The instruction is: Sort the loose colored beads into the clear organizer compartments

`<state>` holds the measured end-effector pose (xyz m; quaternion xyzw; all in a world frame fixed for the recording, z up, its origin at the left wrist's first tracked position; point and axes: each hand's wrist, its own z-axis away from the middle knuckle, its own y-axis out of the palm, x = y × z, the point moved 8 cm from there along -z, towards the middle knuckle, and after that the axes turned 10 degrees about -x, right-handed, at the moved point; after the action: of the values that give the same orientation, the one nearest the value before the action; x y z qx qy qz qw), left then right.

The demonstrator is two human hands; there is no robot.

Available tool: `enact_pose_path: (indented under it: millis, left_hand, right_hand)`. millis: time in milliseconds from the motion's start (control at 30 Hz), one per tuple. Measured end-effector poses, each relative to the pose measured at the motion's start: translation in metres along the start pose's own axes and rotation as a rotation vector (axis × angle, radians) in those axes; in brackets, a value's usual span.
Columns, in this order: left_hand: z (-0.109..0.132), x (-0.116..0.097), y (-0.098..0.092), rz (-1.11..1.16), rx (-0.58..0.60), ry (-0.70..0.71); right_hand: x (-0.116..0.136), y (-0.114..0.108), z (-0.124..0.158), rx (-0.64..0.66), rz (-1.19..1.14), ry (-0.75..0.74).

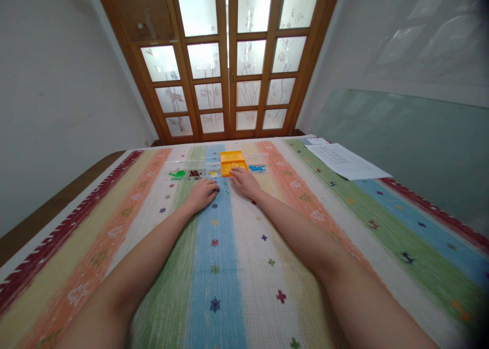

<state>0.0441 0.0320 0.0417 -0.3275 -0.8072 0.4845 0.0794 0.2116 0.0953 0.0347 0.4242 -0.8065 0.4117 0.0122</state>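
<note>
My right hand (244, 182) reaches over the near edge of an open orange box (231, 157), its fingers stretched forward at small white pieces (236, 165) in the box. Whether its fingertips touch a piece is too small to tell. To the left, my left hand (203, 193) rests on the cloth with its fingers loosely bent and apart; I see nothing held in it. A few tiny green bits (226, 187) lie on the blue stripe between the hands. Beyond my left hand, clear compartments hold green pieces (178, 174), dark brown pieces (196, 173) and yellow pieces (213, 173).
Blue pieces (257, 168) sit in a clear compartment right of the orange box. Printed paper sheets (346, 160) lie at the table's far right. A striped tablecloth (216, 283) covers the table. Behind stand wooden doors (229, 84) with glass panes; a glass panel (412, 150) is at right.
</note>
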Motion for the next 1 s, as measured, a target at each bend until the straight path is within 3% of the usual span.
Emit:
enact_pose_path:
  millis: [333,500,667,1000]
  left_hand:
    - [0.000,0.015,-0.002,0.001,-0.060,-0.104]
    - [0.002,0.027,-0.004,0.055,-0.108,-0.191]
    - [0.009,0.059,-0.008,0.193,-0.198,-0.401]
    - [0.036,0.150,-0.028,0.360,-0.597,-0.798]
  right_hand:
    - [0.020,-0.006,0.000,0.072,-0.001,-0.092]
    - [0.028,0.001,0.005,0.190,-0.072,-0.128]
    - [0.033,0.003,0.007,0.218,-0.138,-0.165]
    - [0.029,0.007,0.007,0.253,-0.170,-0.157]
